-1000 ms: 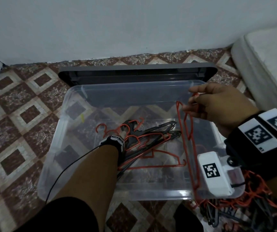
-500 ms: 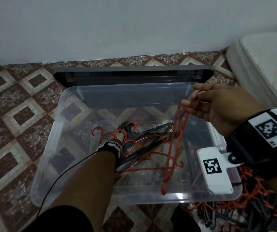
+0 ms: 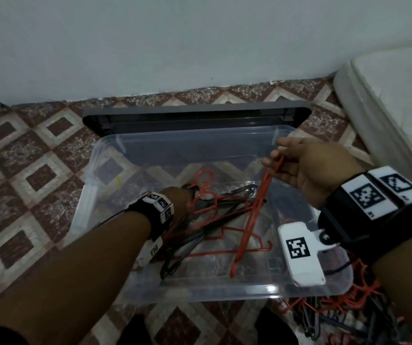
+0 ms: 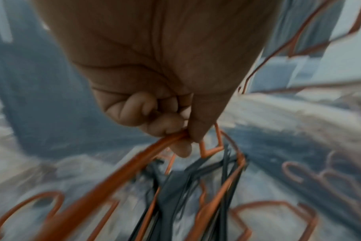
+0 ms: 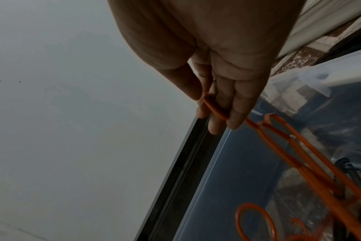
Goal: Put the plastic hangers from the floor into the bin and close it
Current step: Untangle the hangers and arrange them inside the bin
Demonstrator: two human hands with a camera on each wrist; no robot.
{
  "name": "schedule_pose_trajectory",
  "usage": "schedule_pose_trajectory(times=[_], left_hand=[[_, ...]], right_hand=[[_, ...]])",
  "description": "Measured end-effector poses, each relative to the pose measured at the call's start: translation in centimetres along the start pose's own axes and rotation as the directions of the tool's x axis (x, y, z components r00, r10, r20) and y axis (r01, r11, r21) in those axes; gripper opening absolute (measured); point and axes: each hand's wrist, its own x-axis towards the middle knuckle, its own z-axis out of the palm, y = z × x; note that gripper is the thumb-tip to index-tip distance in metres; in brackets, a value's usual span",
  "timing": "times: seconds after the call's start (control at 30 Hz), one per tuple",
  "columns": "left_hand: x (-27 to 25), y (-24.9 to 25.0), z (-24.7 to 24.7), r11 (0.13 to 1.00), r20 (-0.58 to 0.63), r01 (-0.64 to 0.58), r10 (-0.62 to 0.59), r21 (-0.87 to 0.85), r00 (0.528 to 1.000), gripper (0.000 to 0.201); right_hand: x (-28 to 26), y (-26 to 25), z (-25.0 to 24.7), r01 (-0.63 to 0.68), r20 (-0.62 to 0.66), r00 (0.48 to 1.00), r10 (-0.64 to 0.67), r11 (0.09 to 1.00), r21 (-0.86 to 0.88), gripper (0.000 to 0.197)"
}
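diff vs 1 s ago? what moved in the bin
The red hanger pinched by the right hand swung in from the bin's right wall; its lower end now hangs inside, over the pile. The left hand lifted slightly, keeping its grip on the hanger bundle. Clear bin, grey lid and the floor heap stayed put.

This looks like a room in a home, maybe a bedroom. The floor (image 3: 33, 168) has brown and cream tiles with diamond shapes. A plain pale wall (image 3: 175, 46) fills the top of the frame. At the right edge there is a thick white mattress (image 3: 386, 100) lying low by the floor. In the middle sits a clear plastic bin (image 3: 88, 195) with clothes hangers (image 3: 224, 210) in it, the kind people keep at home. Its grey lid (image 3: 195, 118) leans by the wall.
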Motion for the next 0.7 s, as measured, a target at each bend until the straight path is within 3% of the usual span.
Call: schedule_pose_trajectory(times=[0.1,0.2,0.3,0.43,0.7], left_hand=[[-2.3,2.0,-3.7,0.999,-0.078,-0.004,-0.001,-0.054,0.997,0.003],[-4.2,3.9,-6.4,0.989,-0.045,-0.041,0.035,-0.145,0.998,0.003],[-5.8,5.8,-7.8,0.966,-0.026,-0.078,0.074,-0.247,0.997,0.016],[-6.2,7.4,-7.6,0.922,-0.020,-0.047,0.042,-0.383,0.999,0.018],[-4.3,10.1,-5.1,0.733,0.050,-0.073,0.145,-0.676,0.988,0.009]], right_hand=[[-0.4,0.0,-0.1,-0.042,-0.004,0.999,0.042,0.999,0.022,0.017],[-1.0,-0.2,0.1,-0.100,0.020,0.995,0.099,0.994,0.043,0.014],[-1.8,-0.6,0.6,-0.147,0.048,0.988,0.145,0.988,0.041,0.016],[-2.6,-1.0,0.9,-0.152,0.068,0.987,0.148,0.987,0.052,0.017],[-2.9,-0.6,1.6,-0.133,0.114,0.985,0.127,0.990,0.049,0.003]])
